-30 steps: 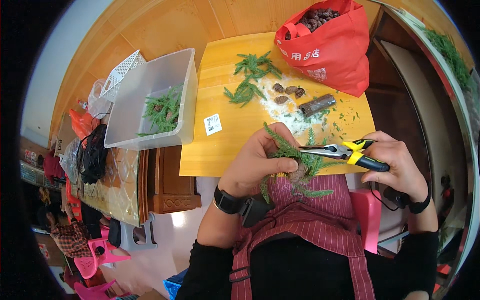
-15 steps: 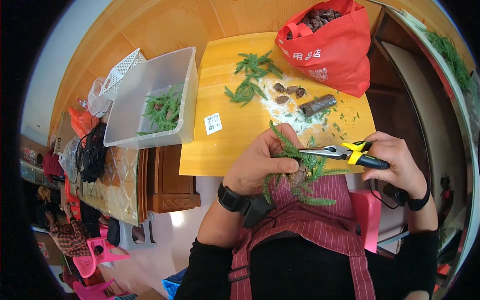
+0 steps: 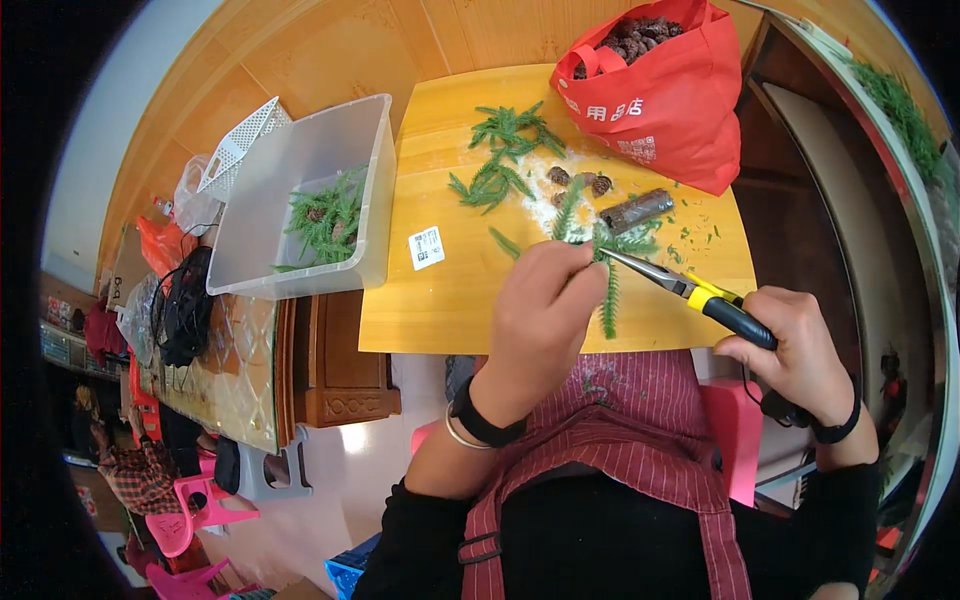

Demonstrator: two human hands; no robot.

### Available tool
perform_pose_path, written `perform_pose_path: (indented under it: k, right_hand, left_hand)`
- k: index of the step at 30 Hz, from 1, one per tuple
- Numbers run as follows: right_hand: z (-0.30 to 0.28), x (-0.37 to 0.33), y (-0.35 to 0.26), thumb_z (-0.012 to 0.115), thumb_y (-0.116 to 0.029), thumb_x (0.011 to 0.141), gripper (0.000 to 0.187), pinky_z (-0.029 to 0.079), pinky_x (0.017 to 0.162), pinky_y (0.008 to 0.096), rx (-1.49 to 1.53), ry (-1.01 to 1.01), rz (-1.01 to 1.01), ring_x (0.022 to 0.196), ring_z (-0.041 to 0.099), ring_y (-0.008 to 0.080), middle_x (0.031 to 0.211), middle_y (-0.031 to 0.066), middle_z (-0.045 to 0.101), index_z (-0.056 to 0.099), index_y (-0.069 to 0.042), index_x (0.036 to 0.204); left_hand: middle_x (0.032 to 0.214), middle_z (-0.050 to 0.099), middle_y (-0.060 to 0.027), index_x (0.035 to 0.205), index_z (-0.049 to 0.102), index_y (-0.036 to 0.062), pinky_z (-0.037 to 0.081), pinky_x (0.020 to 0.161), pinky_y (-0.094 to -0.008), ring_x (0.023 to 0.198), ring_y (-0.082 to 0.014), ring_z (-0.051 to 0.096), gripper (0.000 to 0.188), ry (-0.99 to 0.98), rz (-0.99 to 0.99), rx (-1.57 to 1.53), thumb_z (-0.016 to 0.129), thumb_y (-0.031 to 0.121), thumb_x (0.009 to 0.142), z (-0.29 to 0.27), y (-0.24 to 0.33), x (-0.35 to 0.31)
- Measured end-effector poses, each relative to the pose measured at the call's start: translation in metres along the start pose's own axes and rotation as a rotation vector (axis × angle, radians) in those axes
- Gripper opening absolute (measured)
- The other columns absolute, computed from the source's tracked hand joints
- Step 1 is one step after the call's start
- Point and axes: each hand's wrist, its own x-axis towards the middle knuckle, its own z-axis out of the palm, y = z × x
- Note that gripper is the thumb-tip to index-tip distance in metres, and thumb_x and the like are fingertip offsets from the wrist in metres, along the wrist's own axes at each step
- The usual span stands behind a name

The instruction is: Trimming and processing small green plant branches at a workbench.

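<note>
My left hand (image 3: 548, 325) is closed around a green pine sprig (image 3: 610, 300), whose needled tips fan out past the fingers; its pine cone is hidden behind the hand. In my right hand (image 3: 795, 345) are needle-nose pliers (image 3: 722, 308) with black and yellow handles. Their jaws reach the middle of the sprig, beside my left fingertips. Just beyond lie a few small pine cones (image 3: 558, 175) and a dark roll of wire-like material (image 3: 637, 210) amid white powder and green clippings. Loose green sprigs (image 3: 492, 183) rest farther back on the yellow table (image 3: 440, 310).
A red bag (image 3: 655, 110) full of pine cones stands at the back right. To the left is a clear plastic bin (image 3: 375, 200) holding sprigs with cones. A white label card (image 3: 426, 248) lies on the table. Another person (image 3: 140, 475) sits far left, near pink chairs.
My left hand has turned over and carried the sprig up over the table, hiding its cone. The pliers have tilted, their tips now pointing up and left.
</note>
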Motion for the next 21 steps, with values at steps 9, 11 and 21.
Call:
perform_pose_path:
  k: [9,11,21]
  right_hand:
    - [-0.001,0.002,0.013,0.071,-0.03,0.068,0.037,0.041,0.06,0.039,0.131,0.012,-0.104,0.065,0.051,0.0331,0.06,0.0133,0.047,0.049,0.0,0.065]
    - [-0.003,0.004,0.017,0.071,-0.03,0.066,0.037,0.043,0.069,0.0384,0.121,-0.073,-0.144,0.07,0.052,0.0334,0.062,0.0124,0.047,0.05,0.0,0.067]
    - [0.009,0.009,0.031,0.069,-0.043,0.068,0.047,0.039,0.087,0.0401,0.29,-0.109,-0.195,0.058,0.047,0.029,0.059,0.0096,0.044,0.051,0.001,0.07]
  left_hand:
    - [0.086,0.059,-0.0082,0.084,0.054,0.0005,0.048,0.071,-0.0275,0.08,-0.0154,0.059,0.021,-0.089,-0.521,-0.653,0.067,-0.007,0.069,-0.011,-0.004,-0.002]
    - [0.087,0.059,-0.0072,0.087,0.053,0.001,0.048,0.072,-0.027,0.081,-0.0138,0.058,0.024,-0.137,-0.655,-0.887,0.067,-0.007,0.069,-0.015,-0.005,-0.001]
    - [0.086,0.057,-0.0039,0.088,0.049,0.0066,0.047,0.069,-0.0246,0.078,-0.0119,0.057,0.031,-0.242,-0.865,-1.366,0.07,0.0,0.068,-0.019,-0.015,-0.007]
